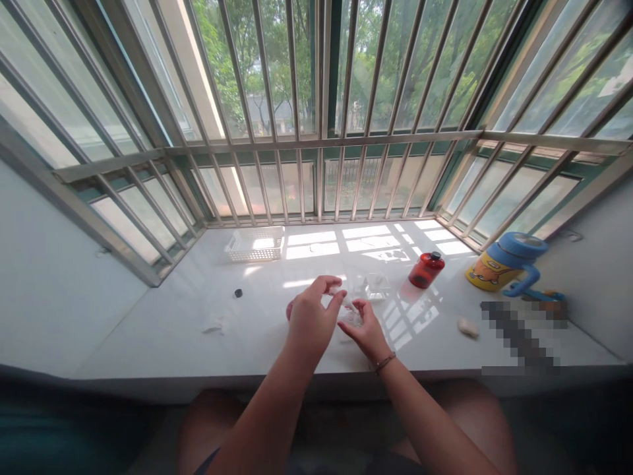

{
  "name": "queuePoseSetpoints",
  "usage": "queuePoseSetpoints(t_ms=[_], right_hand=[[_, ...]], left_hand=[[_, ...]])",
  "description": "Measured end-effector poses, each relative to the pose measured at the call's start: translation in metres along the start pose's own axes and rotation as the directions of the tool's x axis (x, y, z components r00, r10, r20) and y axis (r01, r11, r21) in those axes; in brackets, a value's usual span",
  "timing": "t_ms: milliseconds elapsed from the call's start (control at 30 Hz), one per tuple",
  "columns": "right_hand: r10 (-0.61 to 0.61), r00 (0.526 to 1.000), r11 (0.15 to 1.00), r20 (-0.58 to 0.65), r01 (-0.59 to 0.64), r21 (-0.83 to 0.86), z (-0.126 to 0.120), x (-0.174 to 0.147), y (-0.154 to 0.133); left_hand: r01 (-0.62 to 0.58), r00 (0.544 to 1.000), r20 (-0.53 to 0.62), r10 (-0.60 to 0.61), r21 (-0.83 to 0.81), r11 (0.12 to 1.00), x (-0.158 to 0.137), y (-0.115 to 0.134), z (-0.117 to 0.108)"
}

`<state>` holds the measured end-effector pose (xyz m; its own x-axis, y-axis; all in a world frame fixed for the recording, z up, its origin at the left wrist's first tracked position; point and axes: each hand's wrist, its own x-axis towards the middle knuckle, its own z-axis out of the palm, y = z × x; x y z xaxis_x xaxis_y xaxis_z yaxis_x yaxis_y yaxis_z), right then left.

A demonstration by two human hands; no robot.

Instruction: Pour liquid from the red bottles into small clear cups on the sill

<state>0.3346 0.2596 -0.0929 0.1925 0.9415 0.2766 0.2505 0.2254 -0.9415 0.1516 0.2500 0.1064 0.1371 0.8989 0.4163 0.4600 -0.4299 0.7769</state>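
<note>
My left hand (312, 313) is above the middle of the white sill, its thumb and fingers curled around a small whitish, partly see-through piece (337, 290). Close beside it, my right hand (366, 328) has its fingers bent around a small clear object (352, 318), too small and pale to name. Whether the two pieces are joined I cannot tell. Just beyond the hands lies a clear plastic tray or box (376, 286). A red translucent bottle (426, 270) with a black cap leans beyond my right hand.
A white perforated basket (256, 244) stands at the back left. Left of my hands lie a black cap (238, 293) and a crumpled clear scrap (214, 326). On the right are a blue-and-yellow mug (499, 267) and a beige lump (467, 328). Metal bars (321, 142) enclose the sill.
</note>
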Motion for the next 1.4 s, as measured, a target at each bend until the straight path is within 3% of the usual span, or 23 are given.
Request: queuePoseSetpoints(t_ms=[133, 233, 333, 467, 567, 667, 867, 1000, 1067, 1133, 1233, 1300, 1400], right_hand=[[-0.026, 0.999, 1.0, 0.019, 0.025, 0.016, 0.0, 0.0, -0.003], [-0.023, 1.0, 1.0, 0.015, 0.022, 0.02, 0.0, -0.001, -0.004], [-0.019, 1.0, 1.0, 0.018, 0.019, 0.014, -0.001, -0.001, -0.004], [-0.014, 1.0, 1.0, 0.02, 0.014, -0.004, -0.002, -0.002, -0.005], [-0.013, 1.0, 1.0, 0.02, 0.013, -0.01, -0.003, -0.003, -0.005], [-0.019, 1.0, 1.0, 0.023, 0.019, -0.01, -0.002, -0.003, -0.005], [-0.016, 1.0, 1.0, 0.026, 0.017, -0.015, -0.003, -0.002, -0.004], [-0.017, 1.0, 1.0, 0.025, 0.017, -0.016, -0.002, -0.003, -0.002], [-0.014, 1.0, 1.0, 0.027, 0.014, -0.018, -0.002, -0.003, -0.001], [-0.01, 0.999, 1.0, 0.031, 0.01, -0.024, -0.003, -0.003, -0.001], [-0.007, 0.999, 0.998, 0.033, 0.009, -0.054, -0.002, -0.004, -0.004], [-0.01, 1.0, 0.996, 0.03, 0.012, -0.092, -0.002, -0.005, -0.007], [-0.015, 1.0, 0.992, 0.019, 0.017, -0.126, 0.0, -0.006, -0.009]], left_hand=[[0.028, 0.958, -0.28, -0.059, -0.114, 0.993, -0.003, -0.023, -0.052], [0.1, 0.888, -0.443, -0.124, -0.077, 0.992, -0.006, -0.07, -0.099], [0.309, 0.829, -0.5, -0.25, 0.036, 0.95, -0.01, -0.136, -0.147], [0.578, 0.771, -0.5, -0.395, 0.288, 0.764, -0.021, -0.215, -0.198], [0.639, 0.755, -0.478, -0.449, 0.377, 0.671, -0.029, -0.249, -0.219], [0.65, 0.751, -0.468, -0.465, 0.403, 0.644, -0.032, -0.266, -0.227], [0.616, 0.786, -0.403, -0.469, 0.453, 0.644, -0.029, -0.276, -0.223], [0.574, 0.816, -0.404, -0.414, 0.472, 0.67, -0.027, -0.259, -0.203], [0.526, 0.844, -0.392, -0.366, 0.467, 0.711, -0.028, -0.241, -0.184], [0.426, 0.892, -0.341, -0.298, 0.409, 0.807, -0.032, -0.217, -0.158], [0.214, 0.972, -0.144, -0.184, 0.234, 0.948, -0.038, -0.18, -0.113], [0.139, 0.99, 0.008, -0.14, 0.103, 0.985, -0.04, -0.159, -0.084], [0.152, 0.979, 0.141, -0.147, -0.025, 0.988, -0.037, -0.138, -0.046]])
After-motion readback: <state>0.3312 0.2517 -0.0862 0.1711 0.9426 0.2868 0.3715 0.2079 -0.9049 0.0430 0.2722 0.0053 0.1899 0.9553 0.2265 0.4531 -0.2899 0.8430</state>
